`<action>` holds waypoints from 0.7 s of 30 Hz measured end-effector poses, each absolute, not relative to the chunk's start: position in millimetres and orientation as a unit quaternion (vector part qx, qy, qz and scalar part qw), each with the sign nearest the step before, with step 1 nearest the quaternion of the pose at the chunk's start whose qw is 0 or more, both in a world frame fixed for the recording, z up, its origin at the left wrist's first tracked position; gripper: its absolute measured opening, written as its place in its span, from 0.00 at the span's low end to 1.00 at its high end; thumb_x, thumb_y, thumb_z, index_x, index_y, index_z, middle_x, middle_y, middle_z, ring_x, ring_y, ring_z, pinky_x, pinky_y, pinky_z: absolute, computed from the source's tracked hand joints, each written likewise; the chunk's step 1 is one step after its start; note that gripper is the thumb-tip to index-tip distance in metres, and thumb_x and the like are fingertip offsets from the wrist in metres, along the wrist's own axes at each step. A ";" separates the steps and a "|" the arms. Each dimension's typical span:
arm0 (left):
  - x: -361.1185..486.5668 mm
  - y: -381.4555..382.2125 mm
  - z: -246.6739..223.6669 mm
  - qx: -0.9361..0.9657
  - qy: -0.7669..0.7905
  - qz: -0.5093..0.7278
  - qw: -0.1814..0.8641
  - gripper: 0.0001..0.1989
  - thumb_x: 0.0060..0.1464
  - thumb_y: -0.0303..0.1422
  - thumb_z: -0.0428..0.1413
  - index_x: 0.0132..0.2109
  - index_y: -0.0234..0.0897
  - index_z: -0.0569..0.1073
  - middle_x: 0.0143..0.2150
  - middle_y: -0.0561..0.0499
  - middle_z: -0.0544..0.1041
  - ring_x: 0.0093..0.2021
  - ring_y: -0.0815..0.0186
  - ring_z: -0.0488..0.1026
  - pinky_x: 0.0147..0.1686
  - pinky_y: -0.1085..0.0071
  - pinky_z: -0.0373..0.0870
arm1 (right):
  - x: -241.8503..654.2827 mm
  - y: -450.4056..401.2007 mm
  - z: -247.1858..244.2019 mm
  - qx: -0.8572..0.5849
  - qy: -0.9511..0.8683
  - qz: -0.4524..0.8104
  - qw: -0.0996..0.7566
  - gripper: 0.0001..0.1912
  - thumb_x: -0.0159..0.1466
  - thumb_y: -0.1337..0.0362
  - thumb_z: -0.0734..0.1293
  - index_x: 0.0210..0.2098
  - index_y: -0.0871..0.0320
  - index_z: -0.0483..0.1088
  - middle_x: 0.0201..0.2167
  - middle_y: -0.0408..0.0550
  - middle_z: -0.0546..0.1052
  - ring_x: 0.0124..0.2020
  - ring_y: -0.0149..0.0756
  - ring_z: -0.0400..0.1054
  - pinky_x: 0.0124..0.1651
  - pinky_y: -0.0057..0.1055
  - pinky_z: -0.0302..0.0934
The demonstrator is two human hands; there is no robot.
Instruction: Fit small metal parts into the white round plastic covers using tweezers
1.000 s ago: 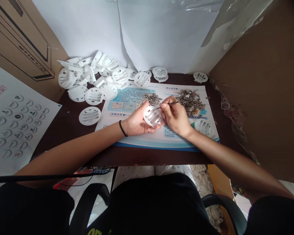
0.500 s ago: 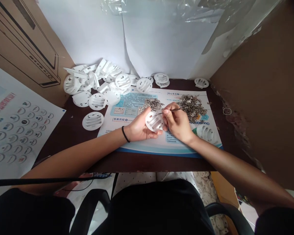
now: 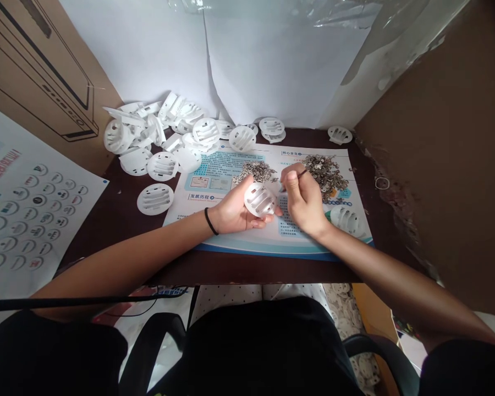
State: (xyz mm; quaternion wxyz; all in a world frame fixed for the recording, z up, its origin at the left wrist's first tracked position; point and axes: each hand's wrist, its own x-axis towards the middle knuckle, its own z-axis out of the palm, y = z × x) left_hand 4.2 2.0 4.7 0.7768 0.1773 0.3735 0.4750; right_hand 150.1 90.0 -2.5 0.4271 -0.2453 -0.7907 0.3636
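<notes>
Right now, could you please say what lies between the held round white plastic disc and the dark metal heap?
The bare right hand, over the printed paper sheet, in the head view.

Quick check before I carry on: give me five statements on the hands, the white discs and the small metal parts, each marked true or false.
1. The left hand holds a white disc. True.
2. The black band is on the right wrist. False: the black band is on the left wrist.
3. The right hand grips a thin dark tool. True.
4. The small metal parts lie in one heap. False: there are two, a smaller heap and a larger heap to its right.
5. A jumbled pile of discs lies toward the back left of the table. True.
</notes>
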 end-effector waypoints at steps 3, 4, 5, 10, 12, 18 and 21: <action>5.9 0.5 7.1 0.203 0.384 0.481 0.762 0.35 0.67 0.58 0.32 0.39 0.34 0.71 0.32 0.39 0.80 0.22 0.68 0.69 0.20 0.73 0.55 | 152.9 97.0 3.2 -0.251 -0.798 0.367 0.408 0.22 0.73 0.45 0.54 0.33 0.53 0.63 0.29 0.46 0.70 0.30 0.33 0.64 0.38 0.36 0.61; 6.3 0.1 7.8 0.208 0.386 0.483 0.758 0.34 0.67 0.58 0.33 0.40 0.34 0.71 0.32 0.40 0.80 0.22 0.68 0.69 0.20 0.74 0.55 | 154.0 98.9 5.0 -0.253 -0.804 0.380 0.381 0.19 0.73 0.48 0.55 0.34 0.54 0.64 0.29 0.45 0.71 0.29 0.32 0.63 0.36 0.35 0.60; 6.6 -0.3 8.3 0.211 0.387 0.485 0.755 0.34 0.67 0.58 0.34 0.41 0.35 0.71 0.32 0.40 0.80 0.21 0.69 0.69 0.19 0.74 0.55 | 155.2 100.3 6.7 -0.254 -0.812 0.390 0.352 0.17 0.72 0.50 0.57 0.35 0.55 0.66 0.28 0.44 0.71 0.27 0.31 0.63 0.35 0.34 0.59; 6.0 -0.4 6.9 0.219 0.366 0.479 0.767 0.32 0.66 0.59 0.36 0.44 0.37 0.70 0.30 0.44 0.79 0.21 0.71 0.68 0.18 0.77 0.53 | 158.1 99.7 13.5 -0.258 -0.851 0.364 0.277 0.12 0.65 0.59 0.65 0.29 0.58 0.73 0.24 0.44 0.73 0.25 0.29 0.60 0.31 0.33 0.55; 4.8 -0.1 5.0 0.225 0.352 0.473 0.776 0.32 0.66 0.60 0.36 0.43 0.37 0.70 0.30 0.45 0.78 0.21 0.72 0.68 0.18 0.78 0.54 | 158.1 98.6 15.5 -0.262 -0.853 0.355 0.278 0.11 0.63 0.60 0.65 0.29 0.58 0.74 0.23 0.44 0.74 0.24 0.28 0.59 0.31 0.33 0.54; 3.5 0.2 5.5 0.226 0.346 0.465 0.783 0.33 0.68 0.57 0.31 0.43 0.36 0.69 0.31 0.43 0.77 0.21 0.71 0.69 0.18 0.78 0.56 | 157.8 99.5 19.7 -0.266 -0.863 0.348 0.253 0.09 0.62 0.62 0.66 0.29 0.59 0.74 0.25 0.44 0.75 0.25 0.28 0.60 0.33 0.33 0.55; 5.4 -0.2 9.4 0.227 0.369 0.457 0.777 0.33 0.68 0.56 0.30 0.42 0.36 0.68 0.29 0.44 0.76 0.20 0.71 0.69 0.17 0.78 0.55 | 157.4 100.1 19.9 -0.264 -0.877 0.316 0.246 0.09 0.62 0.63 0.66 0.26 0.58 0.70 0.24 0.44 0.73 0.25 0.28 0.59 0.33 0.33 0.55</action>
